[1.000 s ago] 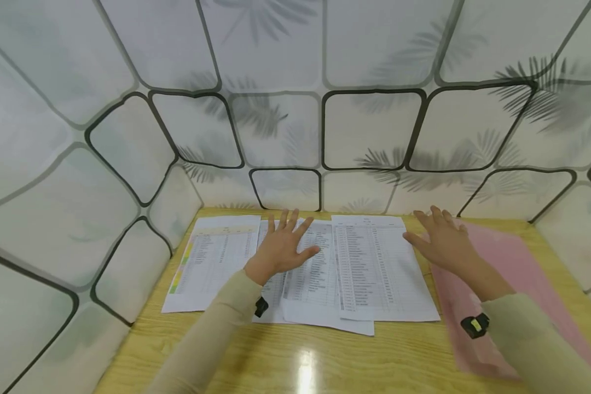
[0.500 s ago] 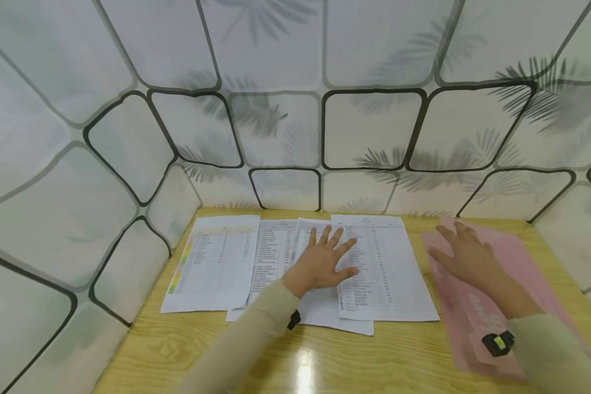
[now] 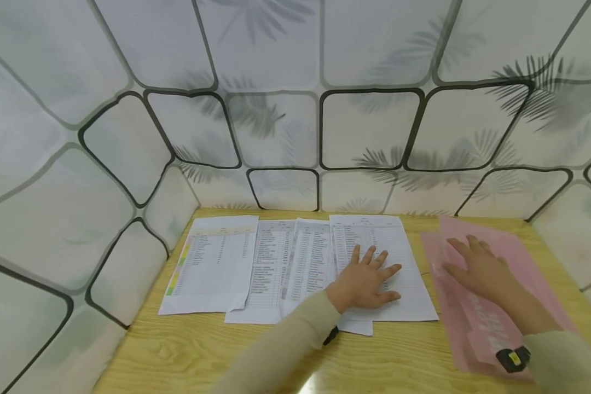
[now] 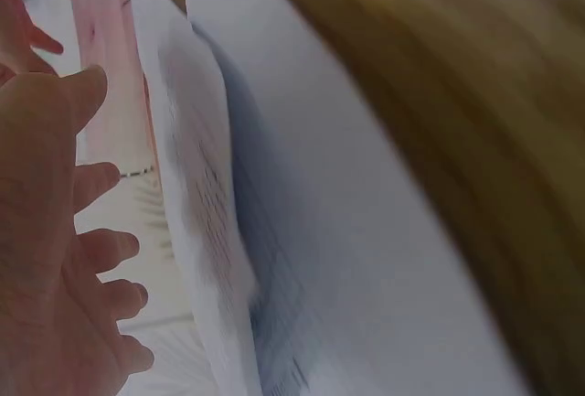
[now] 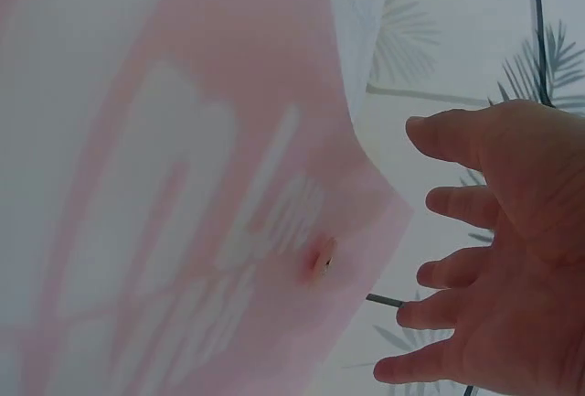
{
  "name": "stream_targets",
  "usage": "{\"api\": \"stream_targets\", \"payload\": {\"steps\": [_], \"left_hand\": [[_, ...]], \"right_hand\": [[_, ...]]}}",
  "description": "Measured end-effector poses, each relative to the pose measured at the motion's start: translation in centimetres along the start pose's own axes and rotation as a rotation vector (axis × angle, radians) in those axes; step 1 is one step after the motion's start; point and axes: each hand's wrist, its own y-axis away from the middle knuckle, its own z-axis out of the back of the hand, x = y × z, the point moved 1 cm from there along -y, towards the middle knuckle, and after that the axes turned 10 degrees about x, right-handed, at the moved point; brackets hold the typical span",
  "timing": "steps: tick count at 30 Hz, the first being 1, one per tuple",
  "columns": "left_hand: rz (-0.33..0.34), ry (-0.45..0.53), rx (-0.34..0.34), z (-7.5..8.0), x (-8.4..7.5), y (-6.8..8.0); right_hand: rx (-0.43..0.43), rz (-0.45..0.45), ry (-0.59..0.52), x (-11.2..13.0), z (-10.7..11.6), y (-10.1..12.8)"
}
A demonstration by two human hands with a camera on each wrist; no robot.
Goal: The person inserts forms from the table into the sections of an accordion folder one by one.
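Note:
Several printed sheets lie side by side, partly overlapping. Over the rightmost printed sheet (image 3: pixel 409 301) my left hand (image 3: pixel 364 282) is spread flat, fingers straight, gripping nothing. In the left wrist view, its fingers (image 4: pixel 110 248) stand beside the sheet's lifted, curved edge (image 4: pixel 196 158); contact cannot be told. A flat piece of pink plastic (image 3: pixel 517 246) with white lettering, a bag or folder, lies to the right. My right hand (image 3: pixel 482 273) is above it with fingers extended. The right wrist view shows those fingers (image 5: pixel 439 309) spread, holding nothing, beside the pink plastic (image 5: pixel 274 149).
A sheet with coloured left margin (image 3: pixel 216 279) lies leftmost, overlapping a second list (image 3: pixel 268 273); a third list (image 3: pixel 309 262) is beside it. Everything lies on a wood-grain table (image 3: pixel 177 350). A patterned wall (image 3: pixel 276 131) closes off the back and sides.
My left hand has moved right across the sheets, from the middle ones to the rightmost one. My right hand has shifted right and slightly nearer over the pink plastic. The sheets stay roughly in place.

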Motion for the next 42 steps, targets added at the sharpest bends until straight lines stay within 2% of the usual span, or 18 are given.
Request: {"api": "stream_targets", "payload": {"steps": [10,18,24,30,38,42], "left_hand": [[-0.018,-0.077,0.058,-0.2,-4.3,-2.0],[-0.059,-0.119,0.055,-0.4,-6.6,-2.9],[-0.067,-0.170,0.060,-0.3,-7.9,-3.3],[-0.066,-0.199,0.096,-0.1,-8.7,-3.5],[-0.072,-0.213,0.111,0.0,-9.4,-3.8],[-0.048,-0.223,0.120,-0.2,-9.5,-4.1]], "right_hand": [[-0.006,0.015,-0.017,-0.5,-0.9,0.7],[-0.024,0.045,-0.068,-0.4,-1.3,0.9],[-0.039,0.038,-0.069,-0.6,-1.2,1.0],[-0.018,0.021,-0.093,-0.4,-1.6,1.0],[-0.043,0.080,-0.077,-0.3,-1.8,1.0],[-0.042,0.104,-0.075,-0.4,-1.9,0.8]]}}
